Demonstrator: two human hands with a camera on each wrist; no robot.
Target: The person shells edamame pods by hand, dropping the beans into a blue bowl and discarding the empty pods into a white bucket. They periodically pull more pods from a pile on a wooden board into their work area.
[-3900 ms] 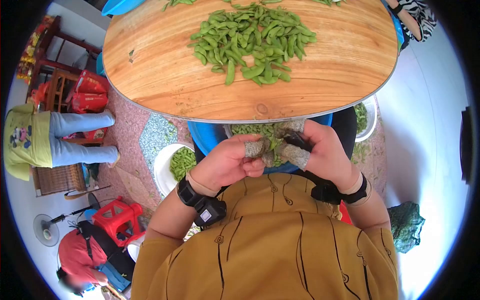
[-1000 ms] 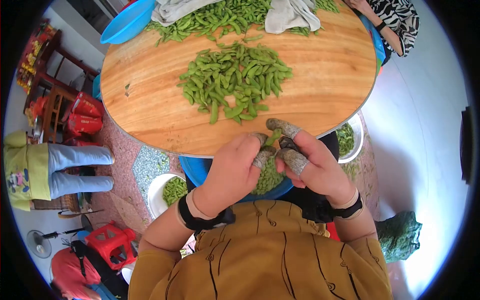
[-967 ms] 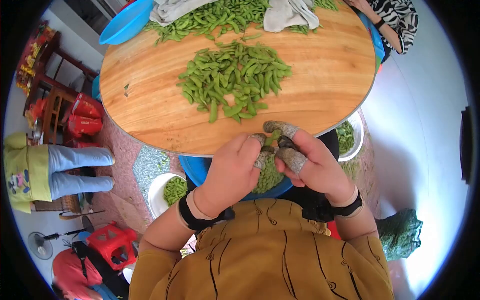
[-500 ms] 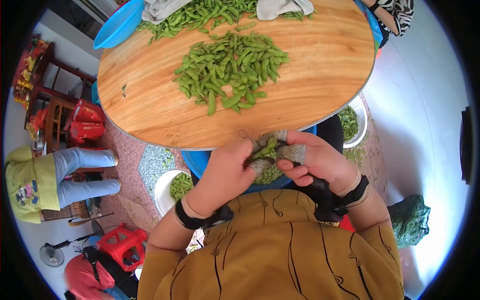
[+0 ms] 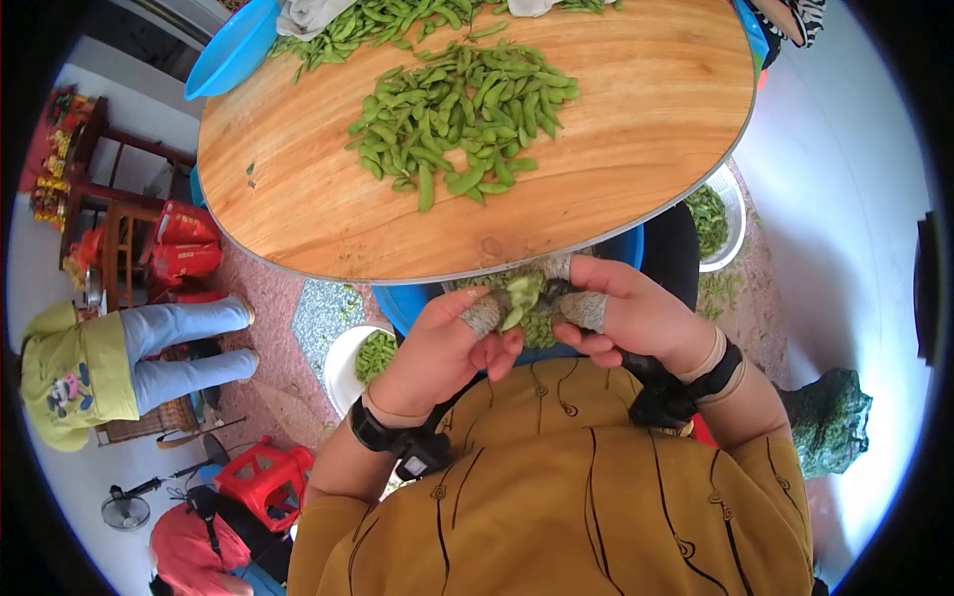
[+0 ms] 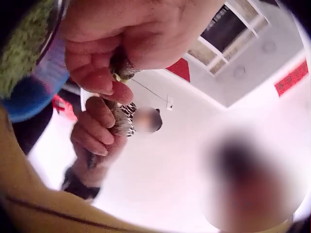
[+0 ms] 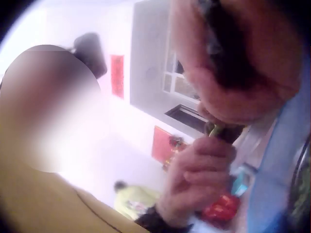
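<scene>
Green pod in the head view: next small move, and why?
Probably have the right hand ease the beans out of the pod, with the left hand keeping its pinch. The pod looks split, both hands' fingers meet on it, and the blue basin sits below.

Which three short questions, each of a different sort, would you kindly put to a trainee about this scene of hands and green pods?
1. True or false: the large pile of green pods lies on the wooden table.

2. Multiple choice: where is the single green pod being held?
A) over the far side of the table
B) between the fingers of the left hand and the right hand
C) up against the wall

3. Fill the gap: the basket of pods beside the table, on the person's right, is ____ in colour.

Key: 1 true; 2 B; 3 white.
</scene>
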